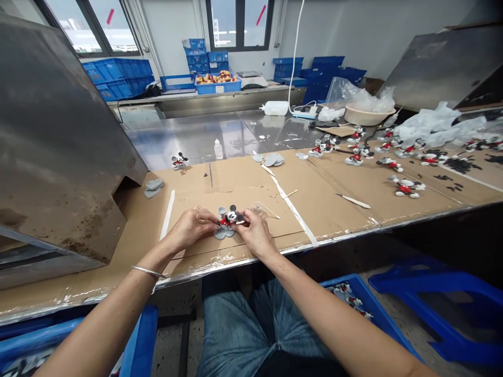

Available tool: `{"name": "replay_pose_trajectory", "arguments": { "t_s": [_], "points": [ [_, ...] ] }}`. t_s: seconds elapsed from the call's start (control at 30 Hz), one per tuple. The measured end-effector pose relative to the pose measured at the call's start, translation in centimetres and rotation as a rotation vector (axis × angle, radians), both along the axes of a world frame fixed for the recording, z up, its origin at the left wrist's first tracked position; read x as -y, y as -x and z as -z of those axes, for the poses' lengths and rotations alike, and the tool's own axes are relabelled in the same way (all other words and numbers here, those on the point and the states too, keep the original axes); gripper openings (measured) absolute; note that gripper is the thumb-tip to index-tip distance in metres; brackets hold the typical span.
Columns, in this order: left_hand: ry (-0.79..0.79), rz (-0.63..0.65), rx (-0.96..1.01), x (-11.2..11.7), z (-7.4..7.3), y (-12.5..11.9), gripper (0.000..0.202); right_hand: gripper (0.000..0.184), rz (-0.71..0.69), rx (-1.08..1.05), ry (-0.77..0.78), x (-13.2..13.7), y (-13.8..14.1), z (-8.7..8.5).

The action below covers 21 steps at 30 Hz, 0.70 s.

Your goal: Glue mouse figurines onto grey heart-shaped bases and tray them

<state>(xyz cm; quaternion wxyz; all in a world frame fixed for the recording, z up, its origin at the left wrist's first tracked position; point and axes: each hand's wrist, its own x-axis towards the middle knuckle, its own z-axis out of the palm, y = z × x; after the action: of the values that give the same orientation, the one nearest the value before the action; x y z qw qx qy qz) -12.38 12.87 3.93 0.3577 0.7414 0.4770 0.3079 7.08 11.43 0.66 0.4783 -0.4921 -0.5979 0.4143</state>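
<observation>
A small mouse figurine (231, 216) with black ears, white face and red body stands on a grey base plate (225, 234) near the table's front edge. My left hand (196, 225) pinches it from the left side, close to a grey cup-shaped part (222, 211). From the right, my right hand (254, 230) grips the figurine with thumb and fingers. Its lower body is partly hidden by my fingertips. Just beyond my right hand are a small clear cup (257, 207) and a thin cotton swab (271, 211).
Grey base plates (153, 187) lie to the left, more plates (274, 159) farther back. A finished-looking figurine (179, 161) and a small bottle (218, 149) stand behind. Several figurines (407, 187) and a white-handled knife (356, 201) lie right. A metal housing (58, 131) rises at left.
</observation>
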Motion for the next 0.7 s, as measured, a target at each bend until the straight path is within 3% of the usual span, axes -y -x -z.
{"name": "replay_pose_trajectory", "arguments": {
  "t_s": [0.33, 0.7],
  "points": [
    [0.056, 0.012, 0.020, -0.3, 1.2, 0.4, 0.013, 0.018, 0.015, 0.039, -0.041, -0.3, 0.1, 1.0],
    [-0.059, 0.087, 0.065, -0.4, 2.2, 0.9, 0.008, 0.027, 0.033, 0.088, -0.050, -0.3, 0.1, 1.1]
  ]
}}
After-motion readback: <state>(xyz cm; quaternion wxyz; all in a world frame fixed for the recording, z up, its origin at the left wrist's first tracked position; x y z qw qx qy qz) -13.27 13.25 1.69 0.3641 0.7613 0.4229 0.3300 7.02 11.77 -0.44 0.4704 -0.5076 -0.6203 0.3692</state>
